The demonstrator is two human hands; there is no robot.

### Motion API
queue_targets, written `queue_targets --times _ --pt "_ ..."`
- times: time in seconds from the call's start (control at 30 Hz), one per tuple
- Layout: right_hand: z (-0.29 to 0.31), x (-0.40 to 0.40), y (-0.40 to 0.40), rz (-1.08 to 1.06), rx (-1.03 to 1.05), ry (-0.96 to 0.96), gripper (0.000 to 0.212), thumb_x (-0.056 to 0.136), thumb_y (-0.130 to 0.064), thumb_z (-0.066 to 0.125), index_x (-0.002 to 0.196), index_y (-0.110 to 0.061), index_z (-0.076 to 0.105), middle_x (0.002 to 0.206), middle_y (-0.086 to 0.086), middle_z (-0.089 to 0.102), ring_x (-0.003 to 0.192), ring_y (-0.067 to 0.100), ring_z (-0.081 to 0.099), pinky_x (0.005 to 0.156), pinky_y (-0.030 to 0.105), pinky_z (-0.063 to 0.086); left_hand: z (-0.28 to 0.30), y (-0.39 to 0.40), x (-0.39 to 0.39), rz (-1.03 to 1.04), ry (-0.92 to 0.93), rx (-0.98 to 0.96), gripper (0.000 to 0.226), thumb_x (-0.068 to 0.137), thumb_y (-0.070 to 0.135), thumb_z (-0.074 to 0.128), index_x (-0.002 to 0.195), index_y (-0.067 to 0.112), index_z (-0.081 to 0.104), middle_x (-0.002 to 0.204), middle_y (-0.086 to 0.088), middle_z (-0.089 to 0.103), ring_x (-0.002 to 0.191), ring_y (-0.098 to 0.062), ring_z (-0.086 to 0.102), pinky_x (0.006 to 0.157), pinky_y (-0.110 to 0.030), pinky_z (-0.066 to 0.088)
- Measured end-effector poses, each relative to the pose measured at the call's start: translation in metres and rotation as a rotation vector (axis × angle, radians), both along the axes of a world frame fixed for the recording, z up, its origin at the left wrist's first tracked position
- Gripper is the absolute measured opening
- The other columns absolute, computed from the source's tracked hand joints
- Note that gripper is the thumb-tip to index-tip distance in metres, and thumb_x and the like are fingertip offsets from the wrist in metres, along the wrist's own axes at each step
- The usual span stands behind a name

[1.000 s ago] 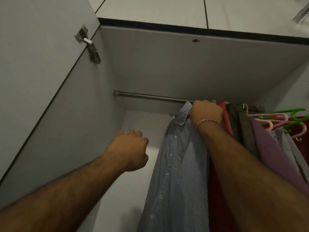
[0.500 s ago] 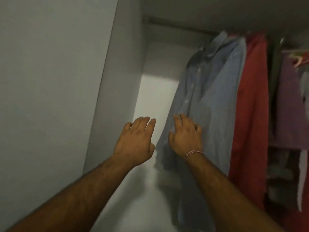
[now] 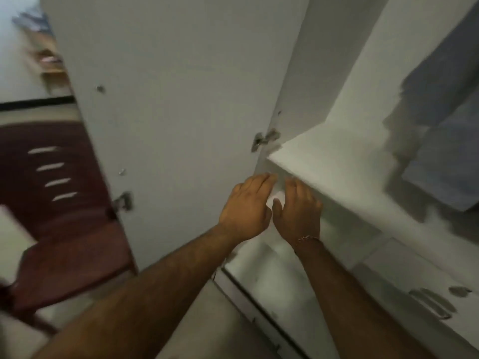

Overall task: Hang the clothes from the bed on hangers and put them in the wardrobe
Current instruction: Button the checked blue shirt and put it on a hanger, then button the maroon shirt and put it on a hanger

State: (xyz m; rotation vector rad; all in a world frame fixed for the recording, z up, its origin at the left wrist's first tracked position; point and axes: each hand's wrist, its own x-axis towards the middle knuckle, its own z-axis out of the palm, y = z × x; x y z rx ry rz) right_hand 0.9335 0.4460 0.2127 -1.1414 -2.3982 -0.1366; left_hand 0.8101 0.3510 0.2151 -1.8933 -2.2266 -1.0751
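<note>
My left hand (image 3: 246, 206) and my right hand (image 3: 298, 211) are side by side in front of the white wardrobe shelf (image 3: 337, 164), fingers straight and holding nothing. The lower part of the blue shirt (image 3: 440, 141) hangs inside the wardrobe at the upper right, well away from both hands. The frame is blurred by motion. The rail and the hangers are out of view.
The open wardrobe door (image 3: 181, 99) stands to the left of my hands, with hinges on its edge. A dark red bed cover (image 3: 51, 203) lies beyond it at the left. Drawers with a metal handle (image 3: 432, 301) sit low on the right.
My view has dropped from the rail down to the shelf. My right hand let go of the shirt's hanger, slid down the shirt and came off it. Both hands came down together.
</note>
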Motion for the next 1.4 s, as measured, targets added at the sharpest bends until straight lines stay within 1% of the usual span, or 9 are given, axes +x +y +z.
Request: queue_targets --times 0.13,0.27,0.37,0.5,0.57,0.73,0.97,1.2,1.4 --pt "-0.069 0.002 -0.087 0.208 -0.181 -0.059 0.061 0.089 -0.03 0.068 0.145 -0.015 0.05 0.148 0.009 0.053 0.131 0.031 0.052 0.099 0.051 0.045 -0.077 -0.11 0.006 0.157 -0.127 -0.096 0.077 0.078 0.018 0.038 0.154 0.01 0.044 0.153 -0.011 0.051 0.14 -0.03 0.047 0.112 -0.048 0.044" --pt "-0.112 -0.022 -0.176 0.446 -0.279 -0.174 0.06 0.094 -0.033 0.062 0.149 -0.017 0.046 0.152 0.008 0.048 0.136 0.031 0.047 0.105 0.05 0.039 -0.118 -0.23 -0.002 0.383 -0.247 -0.254 0.078 0.079 0.009 0.043 0.157 0.014 0.04 0.156 -0.01 0.047 0.143 -0.03 0.042 0.115 -0.049 0.04" --pt "-0.131 -0.049 -0.245 0.621 -0.344 -0.253 0.062 0.096 -0.034 0.059 0.153 -0.018 0.042 0.155 0.006 0.044 0.139 0.03 0.043 0.107 0.049 0.037 -0.14 -0.322 -0.006 0.583 -0.341 -0.293 0.076 0.081 0.012 0.044 0.156 0.014 0.04 0.155 -0.01 0.048 0.14 -0.03 0.043 0.114 -0.049 0.041" --pt "-0.146 -0.082 -0.346 0.908 -0.329 -0.355 0.061 0.097 -0.034 0.057 0.155 -0.023 0.038 0.157 0.0 0.042 0.14 0.024 0.043 0.107 0.047 0.039 -0.17 -0.441 0.0 0.851 -0.429 -0.32 0.072 0.089 0.009 0.056 0.157 0.021 0.038 0.154 -0.005 0.049 0.14 -0.025 0.044 0.116 -0.043 0.041" --pt "-0.152 -0.098 -0.401 1.039 -0.308 -0.417 0.061 0.097 -0.035 0.057 0.154 -0.025 0.038 0.156 -0.001 0.042 0.141 0.023 0.042 0.108 0.048 0.039 -0.184 -0.502 0.008 0.972 -0.467 -0.303 0.069 0.09 0.012 0.057 0.156 0.021 0.039 0.151 -0.004 0.05 0.139 -0.024 0.045 0.115 -0.045 0.042" --pt "-0.168 -0.124 -0.542 1.333 -0.223 -0.599 0.06 0.095 -0.034 0.058 0.152 -0.032 0.038 0.155 0.0 0.041 0.14 0.024 0.042 0.107 0.049 0.04 -0.21 -0.655 0.041 1.225 -0.578 -0.258 0.071 0.085 0.024 0.048 0.155 0.014 0.042 0.149 -0.009 0.053 0.133 -0.032 0.05 0.109 -0.05 0.045" --pt "-0.199 -0.134 -0.738 1.578 -0.126 -0.843 0.061 0.097 -0.038 0.056 0.155 -0.035 0.035 0.159 -0.002 0.033 0.142 0.024 0.039 0.11 0.046 0.04 -0.233 -0.857 0.106 1.541 -0.739 -0.258 0.077 0.081 0.032 0.042 0.157 0.017 0.039 0.149 -0.007 0.052 0.135 -0.03 0.048 0.107 -0.05 0.047" --pt "-0.209 -0.14 -0.895 1.791 0.022 -1.001 0.065 0.095 -0.041 0.057 0.155 -0.031 0.035 0.158 -0.003 0.033 0.138 0.028 0.041 0.105 0.051 0.043 -0.251 -0.979 0.149 1.834 -0.884 -0.187 0.071 0.086 0.031 0.05 0.155 0.016 0.04 0.142 -0.011 0.054 0.13 -0.035 0.05 0.101 -0.053 0.05" --pt "-0.205 -0.196 -0.963 1.866 0.092 -1.001 0.064 0.093 -0.04 0.059 0.153 -0.029 0.037 0.157 -0.002 0.034 0.135 0.028 0.043 0.102 0.05 0.044 -0.249 -1.018 0.109 1.944 -0.915 -0.054 0.068 0.088 0.023 0.058 0.154 0.016 0.041 0.142 -0.011 0.054 0.13 -0.036 0.05 0.103 -0.053 0.049"
